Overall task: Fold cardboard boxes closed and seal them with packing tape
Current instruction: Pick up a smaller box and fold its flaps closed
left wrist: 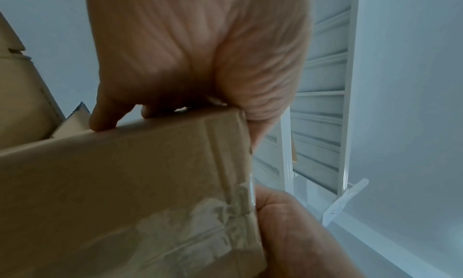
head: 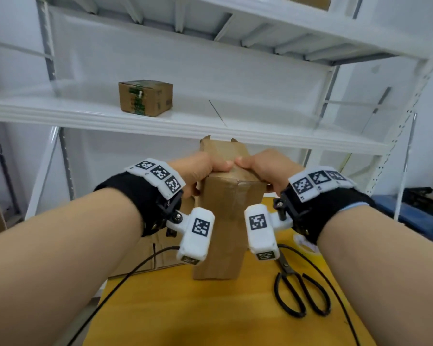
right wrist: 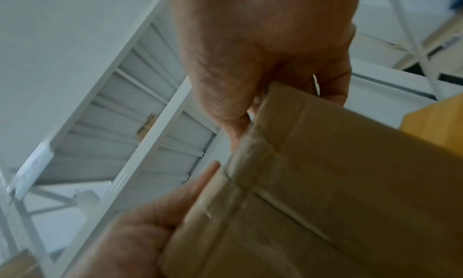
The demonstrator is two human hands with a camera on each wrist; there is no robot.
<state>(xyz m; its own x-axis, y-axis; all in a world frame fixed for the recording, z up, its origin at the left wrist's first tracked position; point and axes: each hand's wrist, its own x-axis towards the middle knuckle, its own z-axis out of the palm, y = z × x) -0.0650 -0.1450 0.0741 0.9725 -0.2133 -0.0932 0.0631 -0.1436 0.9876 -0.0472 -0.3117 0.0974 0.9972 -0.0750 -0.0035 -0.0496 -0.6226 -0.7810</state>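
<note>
Corrugated brown card forms the box (head: 225, 221), which is shown in the head view standing on end on the yellow table (head: 185, 308), below the white shelf (head: 260, 136). The box is judged light and fairly stiff along its walls but easily creased at the flaps; it is best taken at the top corners, where the walls give support. The left hand (head: 198, 171) and the right hand (head: 268, 168) are seen closed over the top edge from either side, thumbs meeting on the near flap, while the far flap (head: 220, 148) stands upright behind them. Black scissors (head: 300, 293) lie on the table to the right, apart from the box. A second small carton (head: 145, 97) rests on the shelf.

Left wrist view: the left hand (left wrist: 200, 50) is shown with fingers (left wrist: 105, 115) curled onto the top edge of the box (left wrist: 125, 183); glossy old tape (left wrist: 200, 222) is seen on the wall, a slippery patch to be avoided.

Right wrist view: the right hand (right wrist: 263, 54) is shown gripping the upper edge of the box (right wrist: 325, 183), its thumb pressed against the card; the picture is blurred, so the fingertip positions cannot be told.
</note>
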